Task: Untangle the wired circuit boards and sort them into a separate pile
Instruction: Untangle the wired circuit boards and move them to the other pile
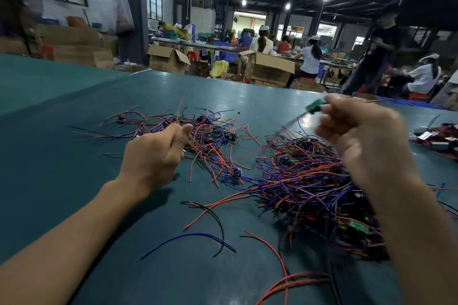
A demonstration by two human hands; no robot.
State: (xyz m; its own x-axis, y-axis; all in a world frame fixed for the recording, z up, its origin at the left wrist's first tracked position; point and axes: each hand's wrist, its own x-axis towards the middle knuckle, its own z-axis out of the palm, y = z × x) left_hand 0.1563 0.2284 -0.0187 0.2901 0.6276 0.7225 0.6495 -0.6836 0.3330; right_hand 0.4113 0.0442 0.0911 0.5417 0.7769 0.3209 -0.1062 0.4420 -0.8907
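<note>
A dense tangle of wired circuit boards (309, 181) with red, blue and black wires lies right of centre on the green table. A looser, spread-out pile of wired boards (210, 141) lies further back at centre left. My right hand (359, 131) is raised above the dense tangle and pinches a small green circuit board (313, 106); its blurred wires trail down toward the tangle. My left hand (156, 153) hovers at the near edge of the looser pile with fingers curled; whether it holds wires there is hidden.
Loose single wires (210, 225) lie on the green table (62, 156) in front of me. Another heap of black parts with wires (438, 138) sits at the right edge. Behind the table are cardboard boxes (270, 67) and several seated workers.
</note>
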